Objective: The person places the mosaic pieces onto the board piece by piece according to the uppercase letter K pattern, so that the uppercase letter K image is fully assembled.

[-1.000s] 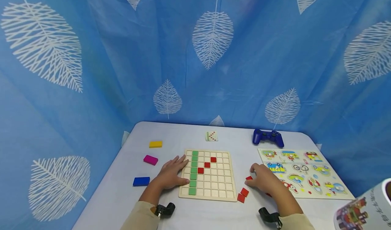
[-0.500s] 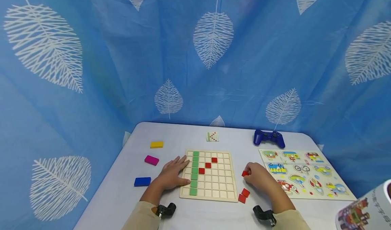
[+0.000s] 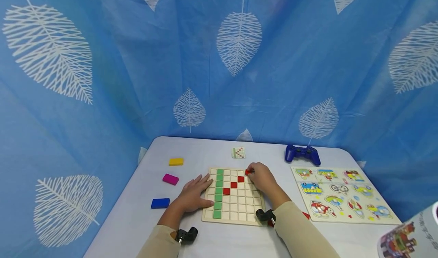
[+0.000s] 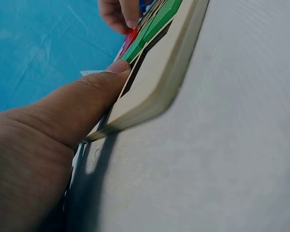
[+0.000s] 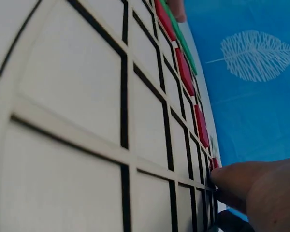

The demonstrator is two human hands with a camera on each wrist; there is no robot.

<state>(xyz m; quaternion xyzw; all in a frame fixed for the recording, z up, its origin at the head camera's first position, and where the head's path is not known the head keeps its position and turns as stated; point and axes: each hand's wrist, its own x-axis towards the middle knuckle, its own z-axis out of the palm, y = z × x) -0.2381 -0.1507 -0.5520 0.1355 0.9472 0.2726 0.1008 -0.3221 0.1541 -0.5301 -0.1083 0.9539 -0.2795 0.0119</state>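
Observation:
A wooden grid board [image 3: 239, 207] lies on the table, with a column of green tiles [image 3: 218, 190] near its left side and red square tiles [image 3: 234, 185] climbing diagonally to the right. My left hand [image 3: 192, 194] rests at the board's left edge, fingers spread and thumb [image 4: 94, 92] on the frame. With my right hand [image 3: 261, 176] I pinch a red tile [image 3: 248, 172] at a top-row cell near the far right corner. In the right wrist view the thumb [image 5: 237, 179] partly covers that tile.
Beyond the board lies a small pattern card [image 3: 238, 152]. Yellow [image 3: 176, 161], magenta [image 3: 170, 179] and blue [image 3: 160, 203] blocks lie at left. A blue game controller [image 3: 302, 154], a vehicle puzzle board [image 3: 345, 195] and a mug [image 3: 408, 231] are at right. Loose red tiles [image 3: 306, 215] show around the right sleeve.
My right hand picked up a red tile from beside the board and carried it left and away to the top row. The left hand stayed on the board's edge.

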